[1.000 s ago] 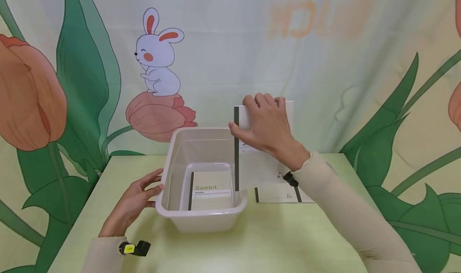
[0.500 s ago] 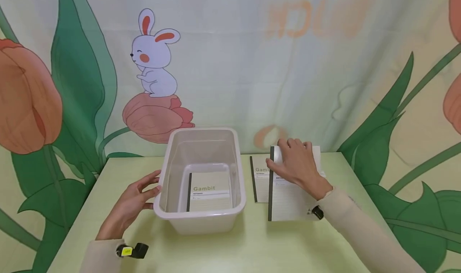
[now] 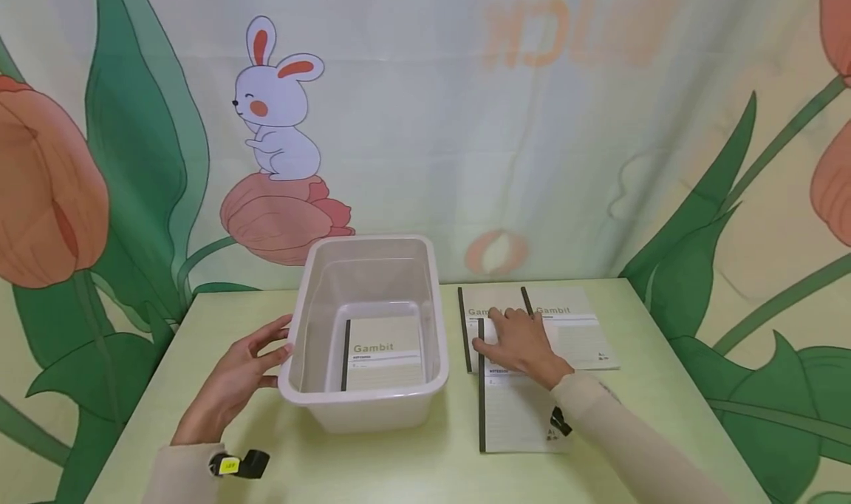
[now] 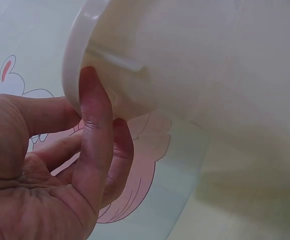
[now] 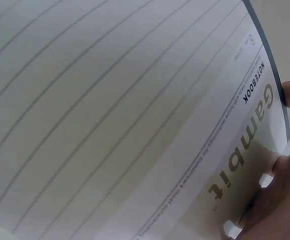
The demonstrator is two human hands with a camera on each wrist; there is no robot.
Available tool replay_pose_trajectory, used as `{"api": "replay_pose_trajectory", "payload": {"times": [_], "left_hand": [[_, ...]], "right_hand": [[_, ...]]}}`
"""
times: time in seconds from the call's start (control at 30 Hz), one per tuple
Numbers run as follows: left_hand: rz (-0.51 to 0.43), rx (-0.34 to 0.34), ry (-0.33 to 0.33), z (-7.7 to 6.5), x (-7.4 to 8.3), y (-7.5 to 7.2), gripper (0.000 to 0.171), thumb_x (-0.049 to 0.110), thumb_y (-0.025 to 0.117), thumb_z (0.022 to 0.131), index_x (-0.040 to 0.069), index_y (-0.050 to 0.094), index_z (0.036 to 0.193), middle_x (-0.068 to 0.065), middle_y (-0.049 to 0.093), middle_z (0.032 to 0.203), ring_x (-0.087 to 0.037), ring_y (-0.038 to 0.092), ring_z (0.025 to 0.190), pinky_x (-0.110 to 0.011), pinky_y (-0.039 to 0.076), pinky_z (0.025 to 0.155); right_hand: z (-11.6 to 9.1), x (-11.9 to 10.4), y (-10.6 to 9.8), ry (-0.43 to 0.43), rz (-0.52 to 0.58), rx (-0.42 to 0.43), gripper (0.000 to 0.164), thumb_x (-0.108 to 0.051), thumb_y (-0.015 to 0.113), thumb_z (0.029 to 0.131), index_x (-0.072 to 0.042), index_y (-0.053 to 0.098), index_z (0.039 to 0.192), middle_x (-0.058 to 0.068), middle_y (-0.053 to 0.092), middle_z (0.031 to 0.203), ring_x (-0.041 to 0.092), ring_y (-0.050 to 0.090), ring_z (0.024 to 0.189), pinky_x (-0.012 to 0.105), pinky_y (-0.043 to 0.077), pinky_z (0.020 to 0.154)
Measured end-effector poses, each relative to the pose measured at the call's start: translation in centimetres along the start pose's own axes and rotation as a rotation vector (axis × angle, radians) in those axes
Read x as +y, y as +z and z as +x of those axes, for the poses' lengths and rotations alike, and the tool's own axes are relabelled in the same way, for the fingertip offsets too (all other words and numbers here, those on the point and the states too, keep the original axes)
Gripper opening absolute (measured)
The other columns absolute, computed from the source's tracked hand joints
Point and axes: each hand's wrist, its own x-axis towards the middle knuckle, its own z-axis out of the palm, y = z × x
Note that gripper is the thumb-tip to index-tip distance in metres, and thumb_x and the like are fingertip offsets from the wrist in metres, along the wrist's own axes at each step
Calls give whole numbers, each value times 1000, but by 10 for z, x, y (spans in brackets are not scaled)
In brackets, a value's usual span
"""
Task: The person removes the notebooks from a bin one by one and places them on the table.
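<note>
- Head view: a printed backdrop (image 3: 399, 142) with tulips and a white rabbit rises beyond the left hand (image 3: 233, 378) and right hand (image 3: 523, 341).
- A pale green table (image 3: 372, 471) spreads beneath both hands.
- A light beige bin (image 3: 368, 399) stands between the hands, the left fingertips at its rim.
- The held notebook (image 3: 518, 419) extends from the right hand toward the person; whether its lower edge touches the table, I cannot tell.
- Two flat notebooks (image 3: 578, 341) lie side by side on the table, just beyond the right hand.
- Another "Gambit" notebook (image 3: 388, 375) lies inside the bin, to the left hand's right.
- Hands: the right grips the held notebook's top end, thumb at the dark spine; the left, fingers relaxed and apart, touches the bin from outside.
- A yellow label (image 3: 229, 465) sits at the left wrist.
</note>
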Motion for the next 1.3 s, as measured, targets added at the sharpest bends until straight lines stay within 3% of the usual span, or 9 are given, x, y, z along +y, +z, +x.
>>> {"api": "replay_pose_trajectory", "payload": {"times": [0.23,0.6,0.87,0.97,1.13,1.3], "left_hand": [[2,-6,15,0,-1,0,67,29,60,98,19,28,156,-19,33,154,-28,55,119,-34,59,83],[-11,-3,-14,0,-1,-2,67,29,60,98,20,27,156,-18,33,154,-25,55,118,-33,59,82],[-1,0,-6,-1,-1,-2,67,30,60,98,20,28,156,-17,33,154,-28,55,120,-33,59,83],[2,2,1,-1,0,-2,67,31,60,98,20,28,156,-18,33,154,-30,54,122,-34,59,83],[-3,2,-5,-1,0,-1,67,29,60,98,20,28,156,-18,33,155,-30,54,122,-34,59,83],[-6,4,-3,0,-1,-2,67,29,60,98,21,28,156,-17,32,155,-30,54,121,-35,59,84]], "right_hand": [[-1,-9,15,-14,29,-139,65,-65,56,85,-18,56,130,13,66,113,34,60,106,63,40,93],[-6,-7,32,0,56,-218,65,-67,57,86,-24,53,135,13,59,119,34,55,113,64,40,94],[-8,-6,41,-22,63,-213,61,-65,59,86,-24,55,130,9,54,110,29,51,103,53,43,82],[-8,-5,44,-29,61,-213,58,-64,60,87,-25,54,130,7,52,113,27,50,104,52,42,83],[-9,-4,43,-41,62,-200,59,-60,60,88,-25,52,135,8,52,134,31,50,121,58,42,92],[-10,-4,22,-74,83,-173,63,-57,60,90,-23,48,141,12,41,151,37,43,135,67,34,104]]}}
